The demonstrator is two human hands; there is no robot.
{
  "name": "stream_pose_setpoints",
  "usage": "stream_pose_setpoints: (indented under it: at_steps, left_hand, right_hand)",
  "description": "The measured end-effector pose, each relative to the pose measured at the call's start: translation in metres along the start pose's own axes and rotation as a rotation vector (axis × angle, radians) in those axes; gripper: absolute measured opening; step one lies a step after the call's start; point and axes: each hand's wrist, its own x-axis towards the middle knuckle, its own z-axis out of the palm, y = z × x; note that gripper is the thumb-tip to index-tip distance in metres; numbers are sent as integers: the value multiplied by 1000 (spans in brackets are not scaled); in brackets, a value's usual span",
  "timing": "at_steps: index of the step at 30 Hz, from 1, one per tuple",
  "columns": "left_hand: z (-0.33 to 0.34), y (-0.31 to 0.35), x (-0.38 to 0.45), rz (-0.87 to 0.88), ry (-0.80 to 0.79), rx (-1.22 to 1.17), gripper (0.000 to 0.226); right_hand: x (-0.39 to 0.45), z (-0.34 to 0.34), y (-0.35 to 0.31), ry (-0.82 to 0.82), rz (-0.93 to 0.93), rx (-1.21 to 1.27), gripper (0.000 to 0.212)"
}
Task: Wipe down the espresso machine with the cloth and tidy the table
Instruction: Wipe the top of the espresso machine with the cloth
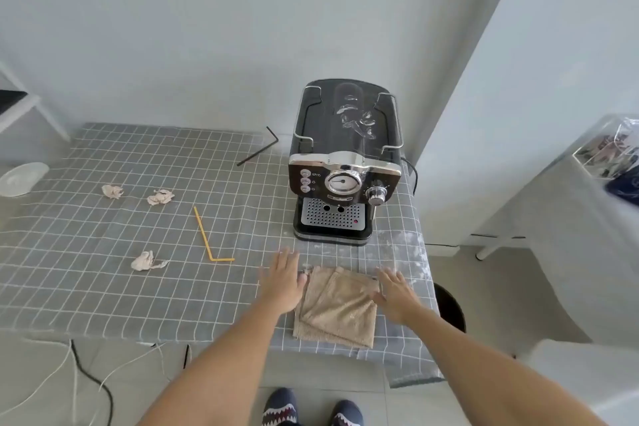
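On the table (pixel 103 287), under its grey checked cover, the black and chrome espresso machine (pixel 345 162) stands at the far right corner, with white smears across its top and pale dusty marks on the cover just beside its base. In front of the machine, near the table's front edge, lies the folded beige cloth (pixel 340 308). The left hand (pixel 283 278) is flat and open, fingers spread, at the cloth's left edge; the right hand (pixel 396 290) is likewise open, resting on the cloth's right edge. Left of the machine lie a bent black straw (pixel 259 149) and, nearer the front, a bent yellow straw (pixel 207 239). Further left still are three crumpled paper balls (pixel 160 197), well apart.
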Motion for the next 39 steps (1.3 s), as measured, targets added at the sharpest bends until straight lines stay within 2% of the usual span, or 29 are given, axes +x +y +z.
stream_pose_setpoints:
  at_steps: [4,8,10,14,16,18,20,22,24,28,31,35,39]
  left_hand:
    - [31,13,-8,-2,-10,35,60]
    - [50,19,-15,14,-23,-34,66]
    - [55,22,-18,2,-23,-60,72]
    - [53,29,-27,39,-30,-168,99]
    - [48,35,-33,97,-19,-259,104]
    - [39,46,-44,152,22,-369,92]
    - [28,60,-55,199,65,-535,65]
    - [19,74,-64,241,134,-707,36]
    - [7,88,-71,264,273,-778,13]
    - [-33,105,-78,329,568,-775,18]
    - [-92,118,-80,429,739,-700,11]
    - [-181,138,-69,536,886,-658,17]
    - [-253,157,-40,608,946,-674,27]
  right_hand:
    - [5,23,0,47,-5,18,62]
    - [9,32,0,229,-96,94,35]
    - [5,32,-7,247,-135,186,20]
    - [-22,12,-30,243,-203,312,5]
    - [-36,1,-39,258,-257,379,15]
    - [-51,-17,-47,281,-318,432,20]
    - [-65,-37,-55,319,-388,468,20]
    - [-76,-61,-63,384,-436,514,18]
    - [-85,-85,-68,466,-468,545,14]
    - [-98,-138,-75,602,-487,601,9]
    - [-102,-177,-83,657,-467,633,8]
    - [-97,-233,-106,802,-477,607,11]
    - [-80,-294,-147,954,-512,737,19]
